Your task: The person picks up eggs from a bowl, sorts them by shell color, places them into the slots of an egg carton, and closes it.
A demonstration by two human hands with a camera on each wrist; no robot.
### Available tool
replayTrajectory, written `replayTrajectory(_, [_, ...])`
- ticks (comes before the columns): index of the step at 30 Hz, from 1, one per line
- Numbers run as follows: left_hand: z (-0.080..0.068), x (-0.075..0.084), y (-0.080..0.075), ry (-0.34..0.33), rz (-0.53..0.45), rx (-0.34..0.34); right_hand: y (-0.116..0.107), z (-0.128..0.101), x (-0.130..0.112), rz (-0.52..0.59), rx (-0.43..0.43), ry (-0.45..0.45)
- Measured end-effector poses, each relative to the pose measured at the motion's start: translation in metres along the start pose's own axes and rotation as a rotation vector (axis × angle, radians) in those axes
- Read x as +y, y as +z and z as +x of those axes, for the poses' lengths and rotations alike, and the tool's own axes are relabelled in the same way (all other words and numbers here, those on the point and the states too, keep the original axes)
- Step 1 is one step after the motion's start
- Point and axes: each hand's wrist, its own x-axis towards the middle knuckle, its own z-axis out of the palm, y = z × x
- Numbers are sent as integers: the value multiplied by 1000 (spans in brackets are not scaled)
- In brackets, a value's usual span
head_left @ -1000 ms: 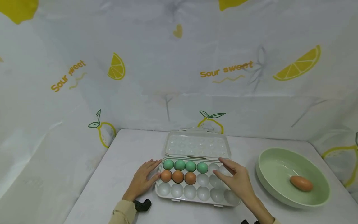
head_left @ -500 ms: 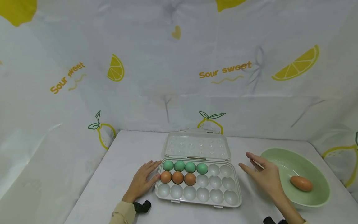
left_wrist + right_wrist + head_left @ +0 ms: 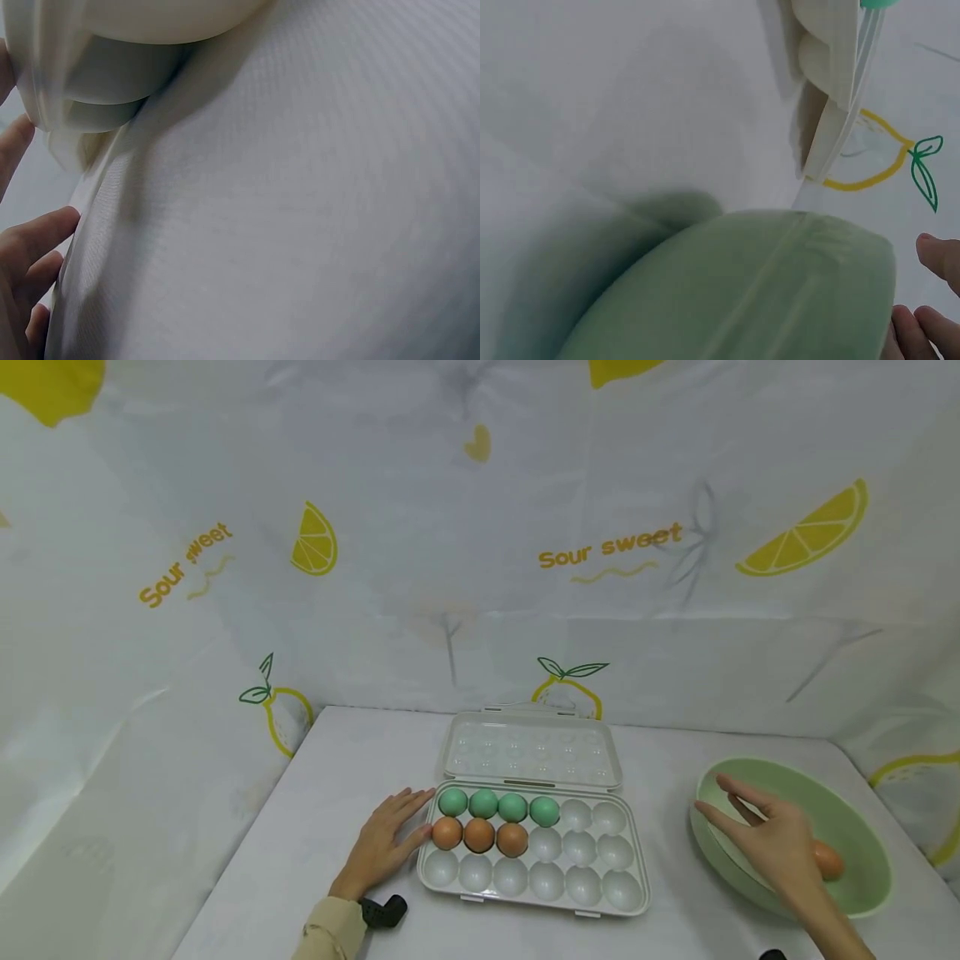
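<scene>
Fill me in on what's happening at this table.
A person is working with an open egg tray and a green bowl. The left hand rests open against the tray's left end. The right hand, fingers spread and holding nothing, hovers over the bowl just above the one brown egg in it. The tray holds four green eggs in the back row and three brown eggs in the middle row; its other cups are empty.

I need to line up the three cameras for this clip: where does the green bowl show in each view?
Head: the green bowl sits at lower right on the table, with the right hand over its near rim.
Left wrist: not in it; only the egg tray's underside and the tabletop show.
Right wrist: the bowl's outer wall fills the bottom centre.
Shared landmark: the egg tray, centre in head, top left in left wrist, top right in right wrist.
</scene>
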Motion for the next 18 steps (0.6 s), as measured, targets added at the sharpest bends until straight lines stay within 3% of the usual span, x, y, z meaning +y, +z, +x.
replayTrajectory(4, [1,2,-1,-2,-2,-7,-17,-3,8,-66,-14,51])
replayTrajectory(10, [1,3,-3,3,0,-6,-37,-4,26,-52,-11,10])
replayTrajectory(14, [1,4,-3,3,0,-7,-51,-5,38,-76,-42,42])
replayTrajectory(18, [0,3,-3,-4,1,-12,-64,-4,46,-209,-77,62])
